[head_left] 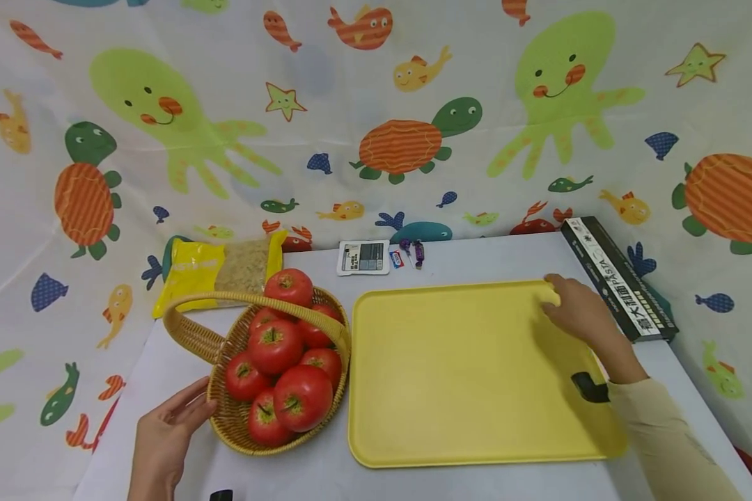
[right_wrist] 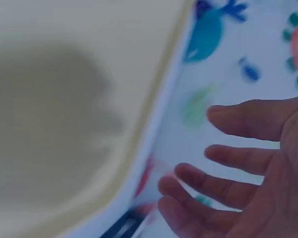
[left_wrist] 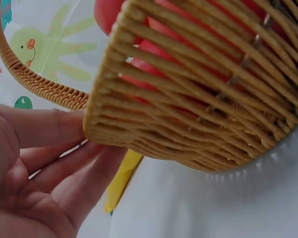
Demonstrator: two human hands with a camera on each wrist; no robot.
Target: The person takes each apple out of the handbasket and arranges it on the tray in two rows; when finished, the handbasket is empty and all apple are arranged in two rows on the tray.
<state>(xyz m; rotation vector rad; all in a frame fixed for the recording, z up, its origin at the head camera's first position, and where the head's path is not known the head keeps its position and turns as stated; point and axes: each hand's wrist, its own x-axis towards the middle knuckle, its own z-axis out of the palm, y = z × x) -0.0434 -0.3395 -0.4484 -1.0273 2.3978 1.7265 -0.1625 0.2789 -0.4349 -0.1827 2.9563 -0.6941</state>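
My left hand [head_left: 172, 431] is at the left side of a wicker basket [head_left: 216, 424], fingers nearly straight. Up close in the left wrist view, the fingertips [left_wrist: 97, 153] of that hand [left_wrist: 44, 163] meet the woven rim and wall, some partly hidden behind it. Several red tomatoes [head_left: 276, 346] fill the basket, whose handle leans left. Over on the right, my right hand [head_left: 579, 311] hovers by the far right corner of a yellow tray [head_left: 464, 376]. The right wrist view shows this hand [right_wrist: 238, 183] with loose, spread fingers, holding nothing, beside the tray's rim [right_wrist: 156, 94].
Behind the basket lies a yellow bag [head_left: 219, 268] against the patterned cloth. A white packet [head_left: 363, 257] and small purple-wrapped pieces [head_left: 418, 254] sit behind the tray. To the right, a long black pasta box [head_left: 620, 278] lies slanted beside my right forearm.
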